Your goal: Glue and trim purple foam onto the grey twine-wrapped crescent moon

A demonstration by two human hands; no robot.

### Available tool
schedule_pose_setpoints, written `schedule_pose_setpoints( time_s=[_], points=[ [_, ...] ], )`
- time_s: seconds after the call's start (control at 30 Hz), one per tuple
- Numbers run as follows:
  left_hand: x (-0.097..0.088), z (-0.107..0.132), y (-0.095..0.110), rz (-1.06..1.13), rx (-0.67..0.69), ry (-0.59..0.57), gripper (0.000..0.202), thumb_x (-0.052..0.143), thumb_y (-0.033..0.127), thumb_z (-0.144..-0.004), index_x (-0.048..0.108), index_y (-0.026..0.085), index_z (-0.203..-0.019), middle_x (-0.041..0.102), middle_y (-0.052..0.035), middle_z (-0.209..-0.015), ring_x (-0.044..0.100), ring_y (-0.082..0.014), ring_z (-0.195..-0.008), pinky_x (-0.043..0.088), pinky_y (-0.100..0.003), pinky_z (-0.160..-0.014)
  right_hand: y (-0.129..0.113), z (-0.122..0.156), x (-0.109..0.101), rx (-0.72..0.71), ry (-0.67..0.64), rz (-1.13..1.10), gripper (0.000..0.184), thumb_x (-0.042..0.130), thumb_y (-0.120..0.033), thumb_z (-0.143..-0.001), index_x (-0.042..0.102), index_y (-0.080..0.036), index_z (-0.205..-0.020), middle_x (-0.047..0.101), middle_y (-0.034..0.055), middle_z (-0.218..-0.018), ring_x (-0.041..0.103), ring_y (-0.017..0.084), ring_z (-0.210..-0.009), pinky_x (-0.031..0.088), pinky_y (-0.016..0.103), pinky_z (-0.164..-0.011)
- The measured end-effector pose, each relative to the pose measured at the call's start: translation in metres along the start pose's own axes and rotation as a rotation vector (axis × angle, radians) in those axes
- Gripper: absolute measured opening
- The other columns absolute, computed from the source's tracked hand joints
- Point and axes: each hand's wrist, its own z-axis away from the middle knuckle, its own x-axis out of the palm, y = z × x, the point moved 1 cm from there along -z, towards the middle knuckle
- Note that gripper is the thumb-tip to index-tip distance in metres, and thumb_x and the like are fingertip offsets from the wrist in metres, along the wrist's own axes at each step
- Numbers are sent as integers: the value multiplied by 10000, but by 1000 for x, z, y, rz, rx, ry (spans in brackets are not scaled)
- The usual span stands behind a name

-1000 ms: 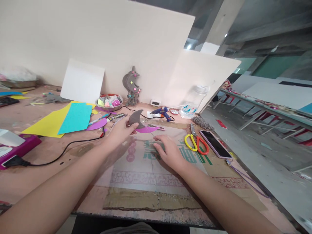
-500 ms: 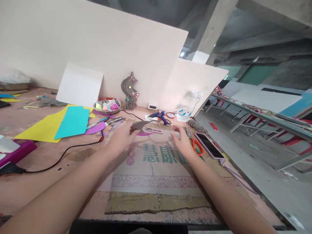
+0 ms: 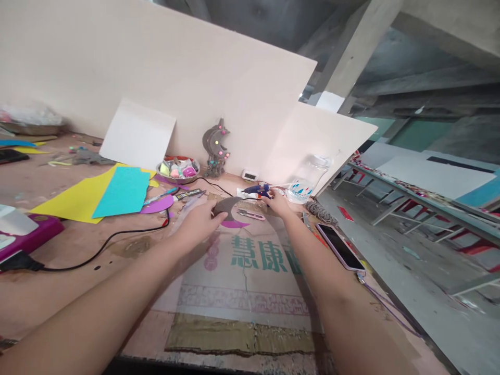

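My left hand (image 3: 200,221) is closed on a grey crescent-shaped cutout (image 3: 227,204), held just above the cardboard mat (image 3: 250,291) with green characters. A purple paper crescent (image 3: 235,224) lies right under it. My right hand (image 3: 276,201) is stretched far forward to the blue hot glue gun (image 3: 255,190) near the back wall, its fingers curled at the gun's handle. Small pink-handled snips (image 3: 250,214) lie between my two hands.
A phone (image 3: 339,245) and twine (image 3: 320,211) lie right of my right arm near the table edge. A plastic bottle (image 3: 308,177), a bowl of coloured bits (image 3: 179,169), a moon decoration (image 3: 216,143), teal (image 3: 123,190) and yellow (image 3: 70,203) sheets and a black cable (image 3: 117,234) surround the mat.
My right hand left the cardboard mat and reached forward to the glue gun, covering the scissors with its arm. My left hand kept the grey crescent and lowered it slightly.
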Motion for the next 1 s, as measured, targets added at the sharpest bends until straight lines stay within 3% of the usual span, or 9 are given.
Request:
schedule_pose_setpoints(
  time_s=[0.1,0.2,0.33,0.47,0.57,0.67,0.73,0.8,1.0],
  points=[
    [1,-1,-4,50,-26,-5,234,471,388,-800,564,182,-861,640,-44,-826,596,-208,-777,411,-285,-637,-1,-1,13,45,12,-9,331,623,-257,-698,593,-111,-993,672,141,-969,621,241,-884,454,358,-807],
    [2,-2,-6,141,-36,-25,229,481,386,-794,569,179,-836,639,-38,-798,599,-195,-734,419,-276,-616,-2,4,17,80,91,-18,298,612,-272,-712,587,-128,-971,668,145,-969,611,247,-913,445,348,-812],
    [1,-3,-5,221,-46,-48,260,479,392,-796,578,172,-895,643,-41,-785,600,-188,-697,427,-274,-600,-10,6,8,89,162,-58,292,547,-361,-753,592,-136,-934,671,130,-938,618,232,-879,451,329,-792],
    [-1,-4,-5,233,-47,-36,253,487,383,-790,583,173,-894,642,-39,-783,598,-184,-692,422,-271,-597,-22,17,-7,81,116,-149,380,479,-479,-779,616,-125,-798,673,105,-695,616,181,-605,471,280,-589],
    [-1,-5,-6,237,-54,-34,226,478,376,-795,573,174,-831,612,-22,-698,580,-175,-636,413,-267,-572,-29,46,-24,47,42,-229,426,497,-536,-760,631,-132,-781,676,90,-677,614,170,-564,464,267,-533],
    [0,-5,-3,289,-46,-50,207,485,365,-794,569,179,-824,611,-18,-706,583,-166,-626,423,-262,-568,-35,88,-42,11,-20,-311,388,521,-507,-765,625,-170,-924,693,83,-917,654,171,-679,503,284,-624],
    [0,-3,1,316,-46,-67,203,490,361,-795,568,178,-837,616,-18,-726,585,-159,-617,431,-258,-561,-38,115,-49,-23,-79,-400,337,557,-461,-763,625,-179,-934,685,78,-951,656,177,-715,514,311,-687],
    [2,0,4,312,-50,-87,208,490,364,-798,569,175,-836,612,-14,-710,581,-154,-596,433,-256,-546,-39,138,-51,-41,-134,-419,293,584,-433,-762,639,-181,-900,691,63,-850,651,189,-725,512,327,-712],
    [10,3,3,282,-44,-105,240,492,390,-804,579,167,-818,591,-23,-704,585,-163,-630,435,-268,-558,-30,173,-34,-10,-50,-281,265,541,-464,-794,618,-215,-845,679,30,-760,633,200,-704,502,339,-701]
  ],
)
